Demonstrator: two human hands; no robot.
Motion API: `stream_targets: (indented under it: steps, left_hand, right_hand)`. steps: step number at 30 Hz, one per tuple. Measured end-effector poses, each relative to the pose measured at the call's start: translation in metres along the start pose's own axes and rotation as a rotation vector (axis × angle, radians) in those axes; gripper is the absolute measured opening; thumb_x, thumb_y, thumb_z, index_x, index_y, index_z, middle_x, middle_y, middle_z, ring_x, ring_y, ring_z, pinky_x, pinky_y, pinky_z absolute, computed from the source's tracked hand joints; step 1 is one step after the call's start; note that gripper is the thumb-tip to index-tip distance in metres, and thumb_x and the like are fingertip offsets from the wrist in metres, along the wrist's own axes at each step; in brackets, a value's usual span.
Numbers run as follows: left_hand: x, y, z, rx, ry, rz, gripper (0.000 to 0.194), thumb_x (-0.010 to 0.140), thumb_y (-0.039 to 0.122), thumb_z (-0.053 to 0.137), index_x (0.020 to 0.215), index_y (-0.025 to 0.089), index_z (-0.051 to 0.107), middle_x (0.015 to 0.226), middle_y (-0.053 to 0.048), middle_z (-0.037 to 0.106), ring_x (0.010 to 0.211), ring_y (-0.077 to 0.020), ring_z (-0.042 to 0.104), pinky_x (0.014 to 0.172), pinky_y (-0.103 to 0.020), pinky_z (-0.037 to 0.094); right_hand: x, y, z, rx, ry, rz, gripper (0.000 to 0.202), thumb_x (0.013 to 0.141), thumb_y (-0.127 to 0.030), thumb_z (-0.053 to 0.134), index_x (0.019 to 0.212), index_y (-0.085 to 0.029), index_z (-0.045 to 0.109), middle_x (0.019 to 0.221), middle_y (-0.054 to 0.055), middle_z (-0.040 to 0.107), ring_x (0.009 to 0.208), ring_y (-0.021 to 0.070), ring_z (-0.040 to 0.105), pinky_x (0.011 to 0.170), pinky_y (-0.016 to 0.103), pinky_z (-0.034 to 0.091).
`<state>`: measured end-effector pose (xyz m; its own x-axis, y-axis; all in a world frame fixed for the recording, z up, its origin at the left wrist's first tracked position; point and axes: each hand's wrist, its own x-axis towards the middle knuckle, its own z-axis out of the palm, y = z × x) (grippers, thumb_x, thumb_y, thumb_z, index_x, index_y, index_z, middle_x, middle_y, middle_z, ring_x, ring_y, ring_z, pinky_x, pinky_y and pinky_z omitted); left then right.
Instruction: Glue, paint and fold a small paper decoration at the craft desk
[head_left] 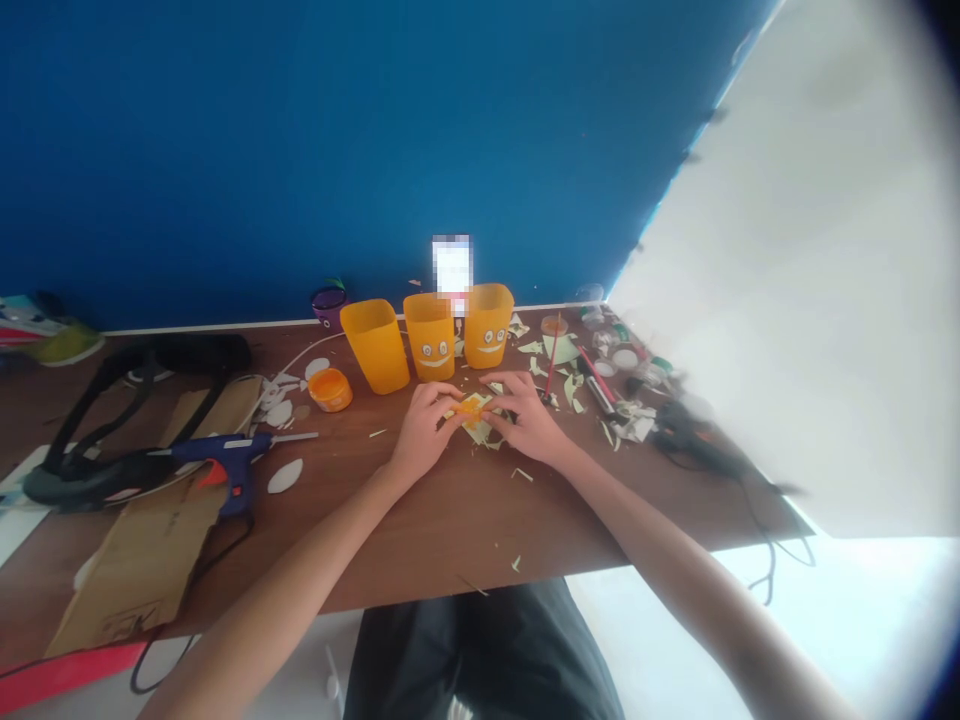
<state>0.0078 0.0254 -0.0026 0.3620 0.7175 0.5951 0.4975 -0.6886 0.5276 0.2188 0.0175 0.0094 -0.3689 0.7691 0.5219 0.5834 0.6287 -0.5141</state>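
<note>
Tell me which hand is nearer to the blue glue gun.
Left. The left hand is to the right of the blue glue gun; the right hand is farther off on that side.

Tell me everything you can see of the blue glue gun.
The glue gun looks like blue plastic, with an orange trigger and a red switch on its handle. It lies on its side on the brown table, left of the left hand, handle toward the person, nozzle pointing left across the cardboard. A whitish stick pokes out of its rear, and a dark cord leaves the handle's base. No hand touches it.
</note>
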Motion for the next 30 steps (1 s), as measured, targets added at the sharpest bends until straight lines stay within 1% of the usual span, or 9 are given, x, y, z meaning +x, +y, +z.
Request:
stream_targets:
  steps: [3,6,12,15,18,20,26,30]
  left_hand:
    - [0.0006,0.0015,-0.0004,-0.020,-0.009,-0.006,0.011,0.094,0.028,0.055,0.092,0.021,0.063,0.109,-0.005,0.060,0.106,-0.0193,0.052,0.095,-0.038,0.044]
    - [0.0011,0.0034,-0.0012,-0.027,-0.014,-0.030,0.009,0.095,0.026,0.054,0.095,0.021,0.061,0.112,-0.005,0.059,0.109,-0.0193,0.052,0.098,-0.039,0.043]
    - [0.0014,0.0030,-0.0007,-0.037,-0.036,-0.045,0.007,0.094,0.026,0.054,0.094,0.021,0.058,0.115,-0.006,0.057,0.112,-0.0201,0.051,0.100,-0.040,0.042]
    - [0.0012,0.0027,-0.0002,-0.040,-0.064,-0.040,0.006,0.094,0.025,0.054,0.092,0.021,0.058,0.116,-0.006,0.057,0.113,-0.0205,0.050,0.101,-0.041,0.041]
    - [0.0009,0.0035,-0.0005,-0.051,-0.087,-0.035,0.010,0.094,0.028,0.053,0.090,0.021,0.058,0.114,-0.007,0.057,0.112,-0.0216,0.049,0.100,-0.043,0.042]
    - [0.0007,0.0039,-0.0007,-0.051,-0.093,-0.025,0.012,0.095,0.030,0.053,0.089,0.021,0.058,0.112,-0.007,0.057,0.111,-0.0218,0.050,0.099,-0.042,0.042]
    - [0.0004,0.0027,0.0001,-0.031,-0.100,0.005,0.011,0.094,0.028,0.053,0.087,0.020,0.058,0.109,-0.006,0.058,0.107,-0.0211,0.050,0.096,-0.040,0.044]
    - [0.0002,0.0022,0.0008,-0.003,-0.098,0.008,0.009,0.094,0.028,0.054,0.091,0.020,0.058,0.108,-0.006,0.059,0.106,-0.0217,0.051,0.094,-0.041,0.045]
  right_hand:
    - [-0.0002,0.0019,-0.0006,0.002,-0.009,0.013,0.015,0.091,-0.026,0.058,0.081,-0.022,0.069,0.127,0.007,0.058,0.117,0.0280,0.045,0.100,0.050,0.042]
    - [-0.0006,0.0030,-0.0005,0.001,-0.017,0.020,0.013,0.091,-0.024,0.058,0.083,-0.022,0.067,0.126,0.007,0.058,0.116,0.0276,0.046,0.100,0.050,0.042]
    - [-0.0012,0.0016,0.0003,0.005,-0.045,0.020,0.014,0.093,-0.027,0.056,0.084,-0.022,0.066,0.126,0.008,0.057,0.117,0.0275,0.046,0.099,0.049,0.042]
    - [-0.0009,0.0004,0.0000,0.004,-0.045,0.030,0.013,0.093,-0.031,0.056,0.090,-0.023,0.066,0.127,0.008,0.057,0.117,0.0277,0.046,0.099,0.048,0.042]
    - [-0.0006,0.0001,-0.0002,0.009,-0.056,0.033,0.014,0.093,-0.033,0.056,0.099,-0.024,0.066,0.127,0.008,0.056,0.116,0.0277,0.047,0.098,0.049,0.042]
    - [-0.0004,0.0004,-0.0002,0.020,-0.068,0.023,0.016,0.094,-0.033,0.056,0.101,-0.025,0.067,0.127,0.008,0.056,0.116,0.0273,0.047,0.098,0.048,0.042]
    - [0.0000,-0.0005,-0.0007,0.024,-0.078,-0.010,0.016,0.094,-0.031,0.056,0.099,-0.026,0.071,0.129,0.008,0.055,0.119,0.0268,0.047,0.101,0.048,0.040]
    - [0.0000,-0.0045,-0.0007,0.012,-0.109,-0.008,0.017,0.095,-0.031,0.053,0.098,-0.026,0.069,0.131,0.008,0.054,0.119,0.0269,0.047,0.101,0.049,0.040]
